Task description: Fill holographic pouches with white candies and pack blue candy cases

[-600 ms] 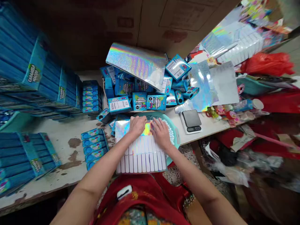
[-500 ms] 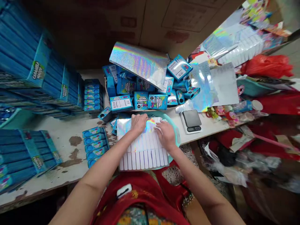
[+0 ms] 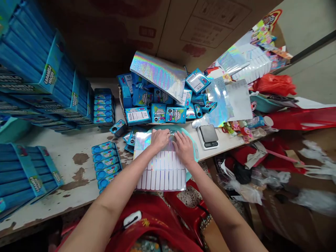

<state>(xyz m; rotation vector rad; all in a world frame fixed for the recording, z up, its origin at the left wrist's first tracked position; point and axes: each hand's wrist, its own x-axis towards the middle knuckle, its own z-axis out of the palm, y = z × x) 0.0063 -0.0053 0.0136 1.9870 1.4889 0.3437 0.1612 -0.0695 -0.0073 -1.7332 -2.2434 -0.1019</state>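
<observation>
A sheet of white strip stickers point(image 3: 160, 178) with a shiny holographic top part lies over a turquoise basin point(image 3: 194, 143) in front of me. My left hand point(image 3: 160, 140) is closed at the sheet's upper edge, its fingers bent and pressed together. Close beside it, my right hand point(image 3: 184, 147) rests on the sheet with its fingers stretched out and slightly apart. A small clear patch shows between the hands; whether a sticker is lifted there I cannot make out. Blue candy boxes point(image 3: 175, 114) fill a carton just beyond the basin.
A folded holographic sheet point(image 3: 160, 75) lies on the boxes. To the right stands a small digital scale point(image 3: 208, 134). Stacked blue display boxes point(image 3: 49, 80) line the left side, with a blue tray point(image 3: 105, 162) nearer me. A large cardboard box point(image 3: 168, 31) stands behind.
My right hand has moved slightly up and left, closer to my left hand. My left hand has shifted a little to the right along the top edge. The view has turned slightly right.
</observation>
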